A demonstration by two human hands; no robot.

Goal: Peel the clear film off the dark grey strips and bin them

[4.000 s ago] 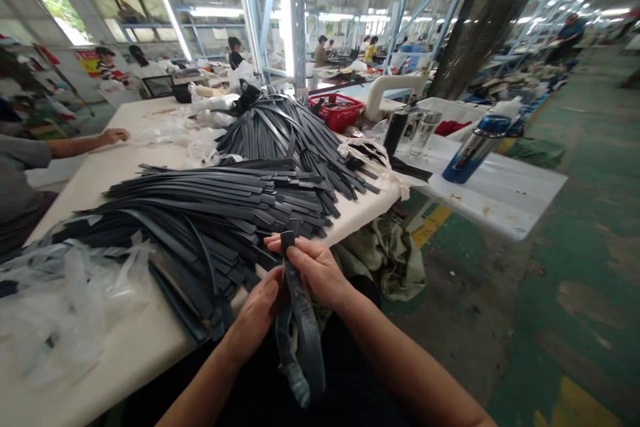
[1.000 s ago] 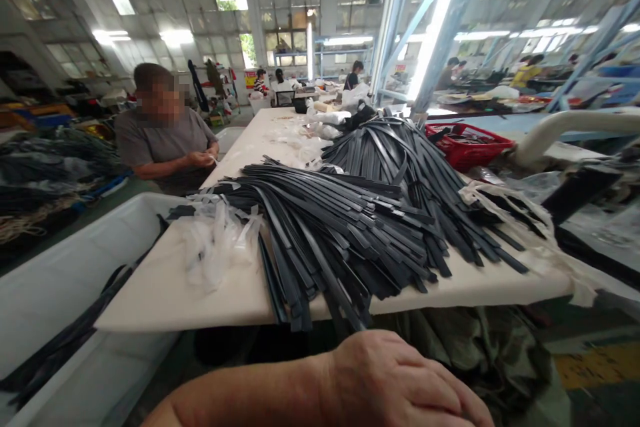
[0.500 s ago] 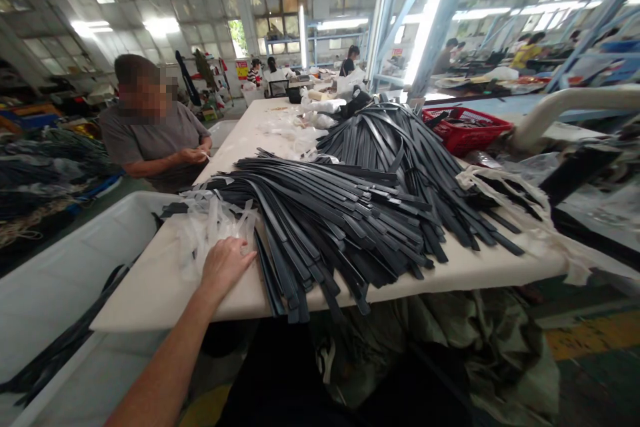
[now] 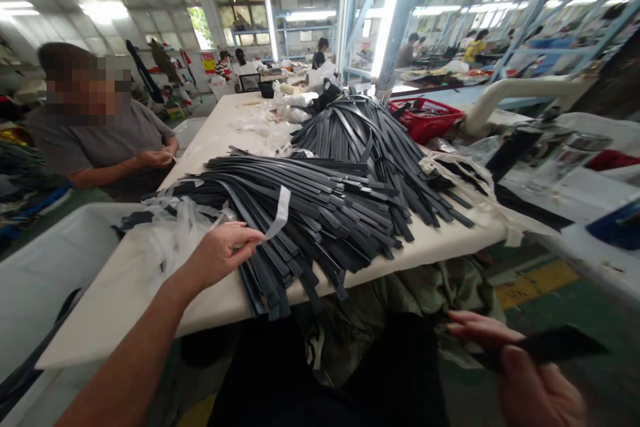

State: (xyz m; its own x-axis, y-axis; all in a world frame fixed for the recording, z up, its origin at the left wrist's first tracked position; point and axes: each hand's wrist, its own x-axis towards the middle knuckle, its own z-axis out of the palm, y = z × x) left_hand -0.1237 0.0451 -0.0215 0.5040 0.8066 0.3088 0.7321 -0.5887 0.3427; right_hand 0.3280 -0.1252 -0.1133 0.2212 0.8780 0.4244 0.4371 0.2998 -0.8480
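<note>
My left hand is closed, pinching one end of a short translucent white strip whose free end sticks up over the black straps. Beneath and behind it, a loose heap of similar white strips lies at the table's left corner. At the lower right, my right hand is closed on a black strap, thumb on top; the hand is slightly blurred. Dark flat straps are fanned across the table, with their cut ends toward me. Behind them lies a second bundle of straps.
A person sits at the table's left side, hands together. White bins stand at the left. A red basket sits behind the straps, with a pale curved pipe at the right. Greenish cloth hangs under the table.
My left hand has lifted from the heap of white strips and moved right, now with one strip in it. My right hand has come into view with a black strap. The view has turned right.
</note>
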